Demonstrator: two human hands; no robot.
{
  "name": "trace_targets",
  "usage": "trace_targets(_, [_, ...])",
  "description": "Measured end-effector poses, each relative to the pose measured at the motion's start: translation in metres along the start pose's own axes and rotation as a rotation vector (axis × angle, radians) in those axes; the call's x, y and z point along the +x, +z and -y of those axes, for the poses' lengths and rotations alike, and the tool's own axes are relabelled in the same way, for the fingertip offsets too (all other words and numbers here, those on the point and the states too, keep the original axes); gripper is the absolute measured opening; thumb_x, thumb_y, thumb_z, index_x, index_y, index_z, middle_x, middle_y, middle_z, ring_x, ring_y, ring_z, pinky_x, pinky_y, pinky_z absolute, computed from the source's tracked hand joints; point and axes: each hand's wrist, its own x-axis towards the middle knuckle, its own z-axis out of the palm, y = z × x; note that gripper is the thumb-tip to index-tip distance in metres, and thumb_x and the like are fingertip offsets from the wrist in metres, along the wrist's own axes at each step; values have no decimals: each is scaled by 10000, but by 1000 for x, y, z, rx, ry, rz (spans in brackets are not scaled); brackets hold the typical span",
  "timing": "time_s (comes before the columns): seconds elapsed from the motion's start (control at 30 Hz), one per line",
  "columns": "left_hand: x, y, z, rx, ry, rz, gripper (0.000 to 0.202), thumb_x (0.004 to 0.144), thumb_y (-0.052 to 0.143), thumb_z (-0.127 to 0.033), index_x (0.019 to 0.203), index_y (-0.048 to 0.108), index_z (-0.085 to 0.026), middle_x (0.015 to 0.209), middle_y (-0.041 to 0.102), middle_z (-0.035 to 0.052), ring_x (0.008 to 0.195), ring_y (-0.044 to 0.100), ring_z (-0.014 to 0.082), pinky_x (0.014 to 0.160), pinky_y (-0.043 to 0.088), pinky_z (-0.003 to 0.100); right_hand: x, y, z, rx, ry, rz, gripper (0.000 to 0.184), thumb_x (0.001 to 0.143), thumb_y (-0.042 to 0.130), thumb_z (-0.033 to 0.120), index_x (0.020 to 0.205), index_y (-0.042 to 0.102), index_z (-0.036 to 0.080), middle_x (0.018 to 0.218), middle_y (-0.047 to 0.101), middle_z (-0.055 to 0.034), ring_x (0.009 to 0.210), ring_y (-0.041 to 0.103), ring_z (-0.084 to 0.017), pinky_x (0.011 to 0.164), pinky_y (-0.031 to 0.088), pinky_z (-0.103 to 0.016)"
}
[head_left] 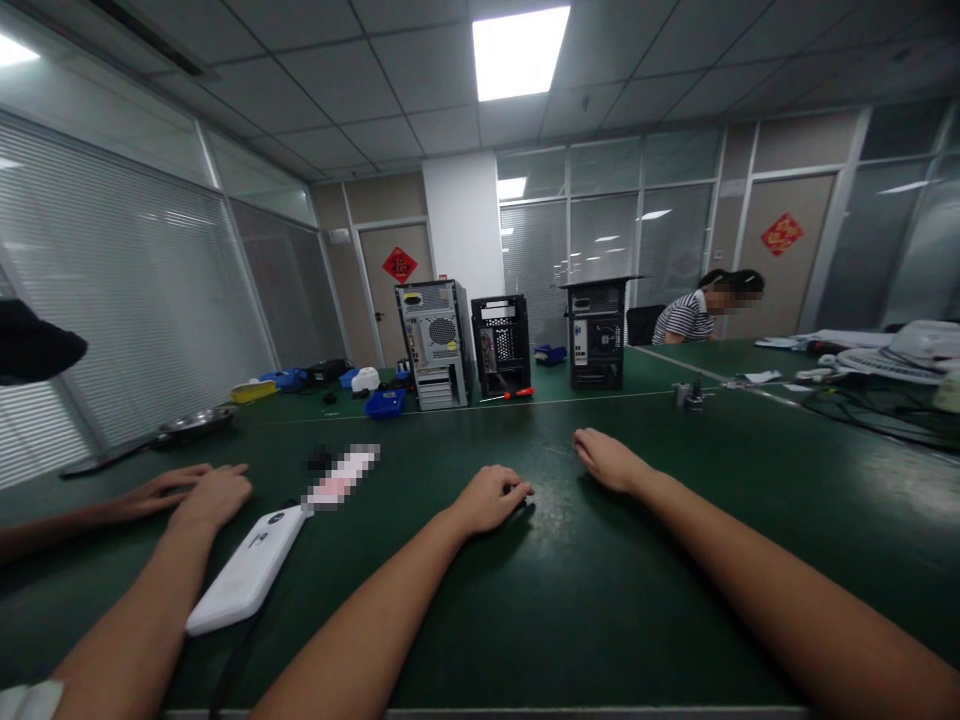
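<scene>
My left hand [491, 498] rests on the green tabletop [600, 610], its fingers loosely curled in and the thumb to the right. To its right, a little farther off, my right hand [609, 460] lies on the same surface with fingers bent and together. Nothing shows in either hand, and a gap of bare tabletop separates them. Across the table, ahead of my hands, stand a grey computer tower [435, 345], a black open computer case [501, 348] and another black computer tower [596, 340]. A red-handled screwdriver [517, 393] lies before the middle case.
At left, another person's hands [210, 497] rest near a white power bank-like device [251, 570]. Blue trays [385, 403], a yellow tray [253, 391] and a metal dish [196, 424] sit farther back. Small metal parts [690, 396] and cables [862, 415] lie right. A person [686, 318] sits beyond.
</scene>
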Motion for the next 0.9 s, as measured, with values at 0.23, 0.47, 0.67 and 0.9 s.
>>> trace_targets(0.23, [-1, 0, 0, -23, 8, 5, 380, 1006, 470, -377, 951, 784, -169, 939, 747, 56, 857, 642, 165, 769, 431, 241, -15, 7, -139, 153, 461, -183, 239, 962, 387, 238, 985, 619, 186, 1035, 693, -106, 947, 637, -210, 824, 454, -299])
trace_targets(0.47, [0, 0, 1, -24, -13, 20, 395, 1004, 465, -390, 965, 786, -164, 949, 744, 61, 864, 645, 172, 766, 438, 246, -19, 14, -165, 199, 660, -286, 282, 971, 400, 328, 1102, 604, 183, 1035, 714, -125, 936, 666, -237, 798, 466, -320])
trace_targets(0.67, [-1, 1, 1, -33, -19, 17, 391, 1002, 467, -393, 966, 785, -168, 961, 740, 58, 875, 644, 167, 761, 442, 237, -23, 7, -157, 127, 693, -314, 314, 958, 430, 312, 1135, 636, 154, 1163, 692, -158, 1035, 645, -279, 852, 454, -354])
trace_targets(0.9, [0, 0, -1, -39, -38, 31, 404, 1000, 463, -410, 966, 785, -167, 973, 738, 61, 885, 641, 169, 772, 451, 232, -24, -10, -148, 217, 700, -414, 329, 952, 414, 310, 1132, 653, 173, 1113, 717, -128, 979, 654, -243, 837, 454, -324])
